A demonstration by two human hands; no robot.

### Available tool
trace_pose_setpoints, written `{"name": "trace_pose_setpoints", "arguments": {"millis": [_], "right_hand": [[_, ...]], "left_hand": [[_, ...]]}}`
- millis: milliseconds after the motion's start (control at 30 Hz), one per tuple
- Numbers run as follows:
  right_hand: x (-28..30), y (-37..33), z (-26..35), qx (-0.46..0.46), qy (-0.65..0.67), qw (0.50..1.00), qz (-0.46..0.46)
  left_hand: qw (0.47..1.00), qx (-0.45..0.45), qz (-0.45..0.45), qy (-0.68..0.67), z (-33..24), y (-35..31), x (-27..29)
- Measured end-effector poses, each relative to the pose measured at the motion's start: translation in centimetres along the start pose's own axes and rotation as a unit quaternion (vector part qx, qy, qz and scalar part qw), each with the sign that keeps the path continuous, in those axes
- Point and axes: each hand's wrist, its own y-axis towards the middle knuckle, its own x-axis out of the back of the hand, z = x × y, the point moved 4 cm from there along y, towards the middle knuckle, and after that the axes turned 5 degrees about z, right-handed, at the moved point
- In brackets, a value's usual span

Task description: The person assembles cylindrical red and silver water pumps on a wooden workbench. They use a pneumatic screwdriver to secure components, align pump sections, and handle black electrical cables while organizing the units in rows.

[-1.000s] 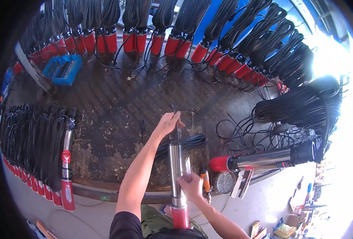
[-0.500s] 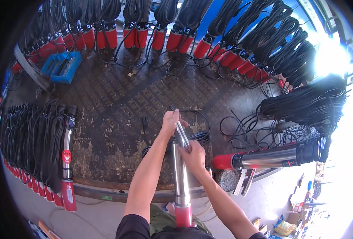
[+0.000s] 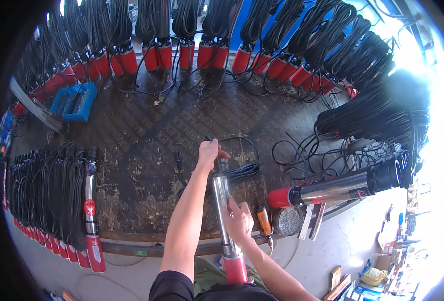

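In front of me a submersible pump [image 3: 218, 193] with a steel body and a red end slants up from my lap over the table edge. My left hand [image 3: 209, 152] is closed round a black cable at the pump's far end. Curled against the steel body's right side is my right hand [image 3: 240, 220]; whether a small part is pinched under its fingers cannot be made out. A bundle of black cable [image 3: 244, 172] lies on the table just beyond the pump, and a plug [image 3: 179, 159] rests left of my left hand.
Red-ended pumps [image 3: 242, 57] with coiled cables line the far edge; several more [image 3: 95, 253] stand at left. A larger steel pump [image 3: 335, 191] lies at right by an orange air tool [image 3: 264, 220] and a round grey-speckled container [image 3: 288, 221]. A blue tray [image 3: 85, 104] sits far left.
My right hand has moved down from the pump's far end to its side. The shiny metal strip between my hands no longer shows there. The orange tool has come into sight.
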Motion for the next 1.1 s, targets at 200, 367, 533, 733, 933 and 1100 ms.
{"name": "trace_pose_setpoints", "arguments": {"millis": [200, 367, 533, 733, 933, 1100], "right_hand": [[-0.4, -0.1, 0.5, 0.066, -0.040, 0.997, -0.026], [-0.2, -0.1, -0.8, 0.073, -0.013, 0.996, -0.058], [0.3, -1.0, -2.5, 0.094, 0.058, 0.994, 0.009], [9.1, -2.4, -19.7, -0.139, -0.019, 0.988, -0.058], [7.4, -2.1, -35.1, -0.148, -0.187, 0.969, 0.059], [8.3, -2.1, -33.1, -0.109, -0.155, 0.982, 0.014]], "left_hand": [[0.998, -0.060, 0.023, 0.012, -0.5, -1.6, 1.1], [0.870, -0.267, -0.190, 0.369, 2.8, -13.7, -0.9], [0.906, 0.016, -0.131, 0.403, 9.3, -16.6, -1.7], [0.875, -0.066, -0.247, 0.410, 8.4, -18.8, -2.8], [0.871, -0.072, -0.246, 0.419, 7.7, -19.0, -4.7], [0.835, -0.131, -0.250, 0.472, 8.9, -18.6, -4.0]]}}
